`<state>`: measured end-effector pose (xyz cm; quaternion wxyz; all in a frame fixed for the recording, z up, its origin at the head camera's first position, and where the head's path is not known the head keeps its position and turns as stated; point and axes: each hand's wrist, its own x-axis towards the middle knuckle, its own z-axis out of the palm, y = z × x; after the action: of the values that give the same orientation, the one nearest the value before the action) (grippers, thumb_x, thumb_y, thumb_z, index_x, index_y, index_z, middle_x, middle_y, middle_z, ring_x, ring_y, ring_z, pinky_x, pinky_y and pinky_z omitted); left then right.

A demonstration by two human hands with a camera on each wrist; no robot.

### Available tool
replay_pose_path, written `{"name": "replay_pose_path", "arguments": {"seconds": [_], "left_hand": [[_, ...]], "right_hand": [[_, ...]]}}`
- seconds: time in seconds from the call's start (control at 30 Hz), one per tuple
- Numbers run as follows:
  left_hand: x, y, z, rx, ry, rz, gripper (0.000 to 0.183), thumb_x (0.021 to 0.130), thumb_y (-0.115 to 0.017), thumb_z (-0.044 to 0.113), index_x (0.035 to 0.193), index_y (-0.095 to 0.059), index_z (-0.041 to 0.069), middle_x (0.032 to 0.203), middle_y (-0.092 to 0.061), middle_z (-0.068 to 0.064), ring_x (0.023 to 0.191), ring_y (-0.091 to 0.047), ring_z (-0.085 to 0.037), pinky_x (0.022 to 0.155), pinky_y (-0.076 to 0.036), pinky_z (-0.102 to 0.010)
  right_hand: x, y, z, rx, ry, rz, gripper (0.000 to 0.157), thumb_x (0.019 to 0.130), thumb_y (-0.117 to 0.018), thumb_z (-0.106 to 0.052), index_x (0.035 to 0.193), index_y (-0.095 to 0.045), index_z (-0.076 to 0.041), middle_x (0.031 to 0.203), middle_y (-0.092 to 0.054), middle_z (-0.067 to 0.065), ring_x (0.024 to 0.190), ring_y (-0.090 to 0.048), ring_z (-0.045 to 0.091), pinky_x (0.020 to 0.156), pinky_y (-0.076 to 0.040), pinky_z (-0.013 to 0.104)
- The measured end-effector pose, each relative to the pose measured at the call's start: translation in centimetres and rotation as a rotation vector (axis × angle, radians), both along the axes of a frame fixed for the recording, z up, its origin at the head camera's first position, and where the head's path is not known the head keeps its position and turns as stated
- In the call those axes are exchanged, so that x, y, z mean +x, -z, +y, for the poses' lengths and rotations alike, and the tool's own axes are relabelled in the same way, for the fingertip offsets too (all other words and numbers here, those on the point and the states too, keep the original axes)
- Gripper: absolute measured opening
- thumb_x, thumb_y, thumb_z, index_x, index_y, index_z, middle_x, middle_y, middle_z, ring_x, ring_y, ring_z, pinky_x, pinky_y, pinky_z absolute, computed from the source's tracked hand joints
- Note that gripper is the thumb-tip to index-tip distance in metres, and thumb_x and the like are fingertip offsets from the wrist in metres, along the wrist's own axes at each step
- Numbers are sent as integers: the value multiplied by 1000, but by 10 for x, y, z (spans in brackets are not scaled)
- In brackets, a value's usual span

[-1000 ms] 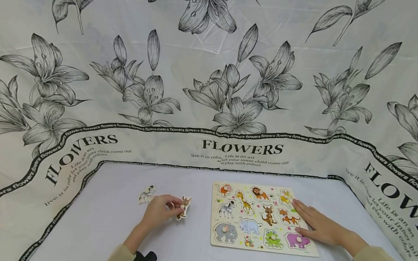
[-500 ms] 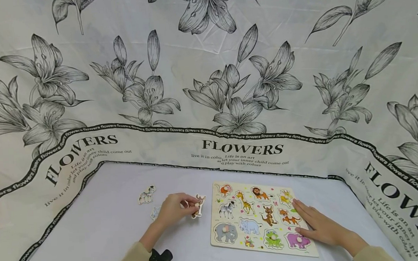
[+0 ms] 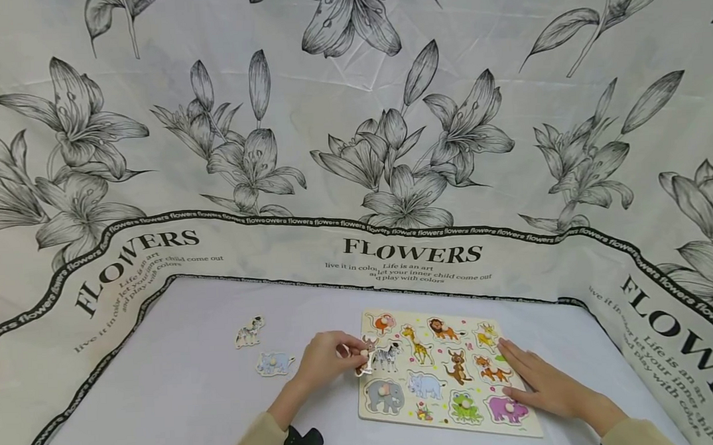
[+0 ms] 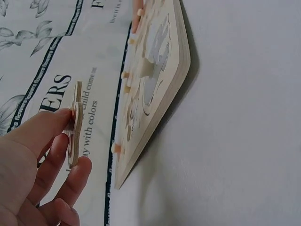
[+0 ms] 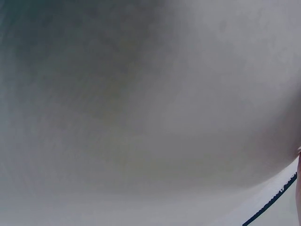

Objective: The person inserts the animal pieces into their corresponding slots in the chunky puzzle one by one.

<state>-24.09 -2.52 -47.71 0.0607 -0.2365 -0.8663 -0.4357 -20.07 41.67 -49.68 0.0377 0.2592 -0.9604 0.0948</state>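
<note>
In the head view my left hand [image 3: 326,360] pinches a kangaroo puzzle piece [image 3: 367,356] by its knob, over the left edge of the wooden animal puzzle board [image 3: 420,316]. From the left wrist, this thin wooden piece [image 4: 78,132] appears edge-on, upright between thumb and fingers, apart from the board [image 4: 164,110]. My right hand [image 3: 545,387] lies with straight fingers on the board's right edge. On the board, a printed kangaroo [image 3: 458,367] shows without a knob, while the elephant piece [image 3: 384,395] and frog piece [image 3: 466,407] have knobs.
Left of the board, a zebra piece [image 3: 250,332] and a pale blue rhino piece [image 3: 275,363] lie on the white tablecloth [image 3: 178,389]. A flower-printed cloth [image 3: 383,148] hangs behind. The right wrist view is mostly blurred grey cloth.
My left hand has moved right with the kangaroo piece, from the bare tablecloth to the board's left edge. The rhino piece has come into view behind it. My right hand stays put.
</note>
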Motion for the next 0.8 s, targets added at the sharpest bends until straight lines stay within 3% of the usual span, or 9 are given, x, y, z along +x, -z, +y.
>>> {"name": "replay_pose_path", "arguments": {"seconds": [0.5,0.8], "left_hand": [[6,1,42,26,25,-71,13,78,-78,24,90,-77,18,70,-62,15,60,-47,2,55,-39,-15],[6,5,58,37,32,-55,13,80,-78,25,90,-76,19,71,-64,15,56,-46,4,50,-37,-15]], "right_hand": [[1,-1,0,3,28,-30,77,92,-56,-47,148,-31,-1,152,-33,23,131,13,-24,101,12,-2],[1,-2,-3,-12,46,-63,78,92,-56,-49,149,-30,-1,152,-31,23,129,14,-26,100,12,-3]]}}
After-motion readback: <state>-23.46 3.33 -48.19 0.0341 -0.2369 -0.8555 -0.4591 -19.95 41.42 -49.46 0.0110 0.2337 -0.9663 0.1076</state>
